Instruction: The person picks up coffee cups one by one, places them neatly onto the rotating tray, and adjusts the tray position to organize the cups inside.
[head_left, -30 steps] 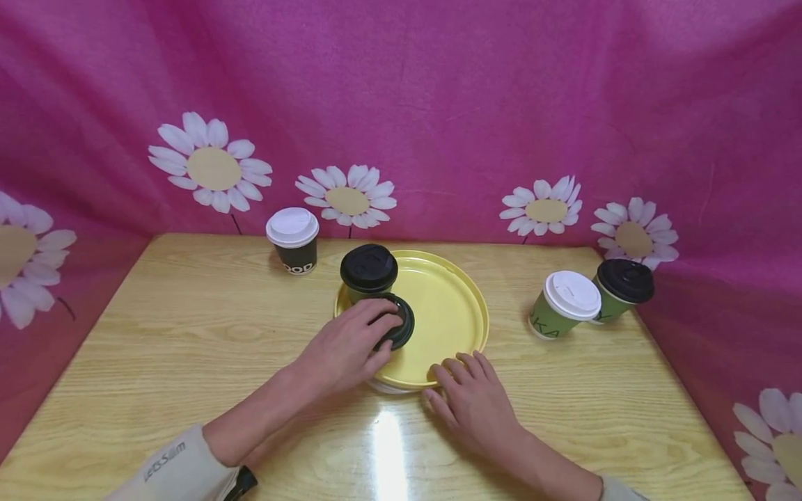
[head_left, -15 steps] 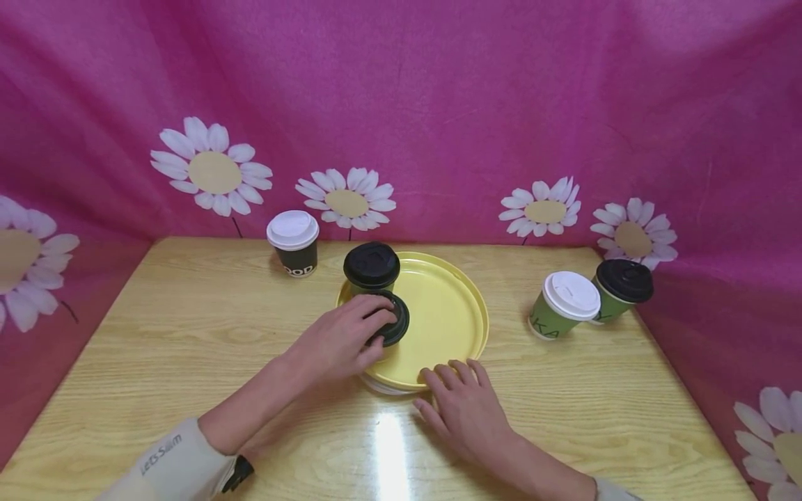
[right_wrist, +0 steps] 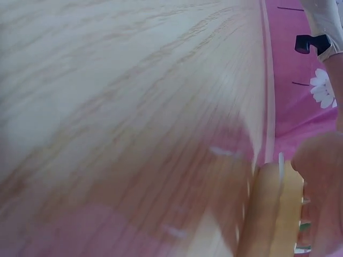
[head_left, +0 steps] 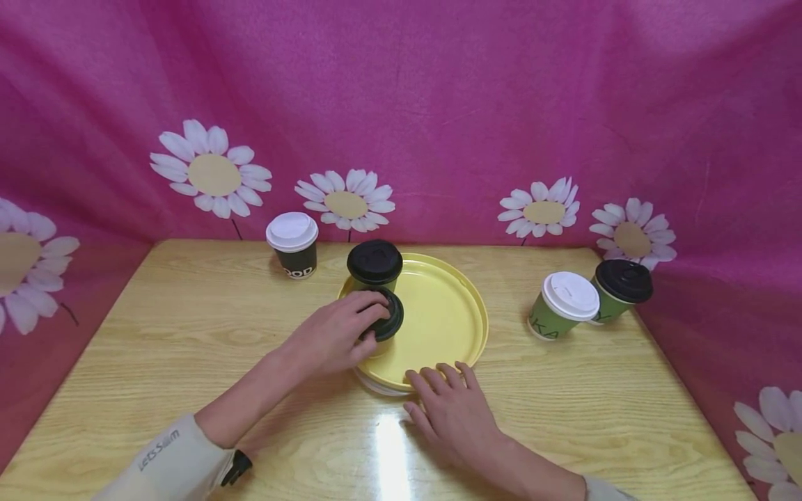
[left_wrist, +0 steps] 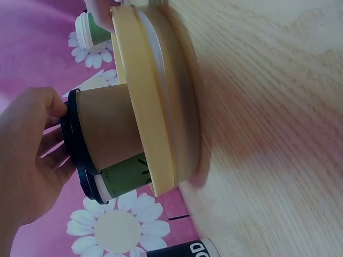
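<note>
My left hand (head_left: pixel 328 334) grips the black lid of a brown paper coffee cup (left_wrist: pixel 110 126) from above. The cup stands upright on the front left part of a round yellow tray (head_left: pixel 438 313). Right behind it on the tray stands a green paper coffee cup (head_left: pixel 376 268) with a black lid, partly hidden by the first cup. My right hand (head_left: pixel 457 417) touches the tray's front rim, its fingertips over the edge and the thumb outside. Under the tray a white layer (head_left: pixel 382 387) shows at the front.
A black cup (head_left: pixel 294 247) with a white lid stands at the back left of the wooden table (head_left: pixel 156 334). At the right are a green cup (head_left: pixel 560 306) with a white lid and another green cup (head_left: pixel 620 292) with a black lid. A pink flowered cloth (head_left: pixel 438 104) hangs behind.
The front cup and my left hand have shifted left and slightly back. The rear cup has moved slightly right and back, as the tray turns. My right hand has slid left along the front.
</note>
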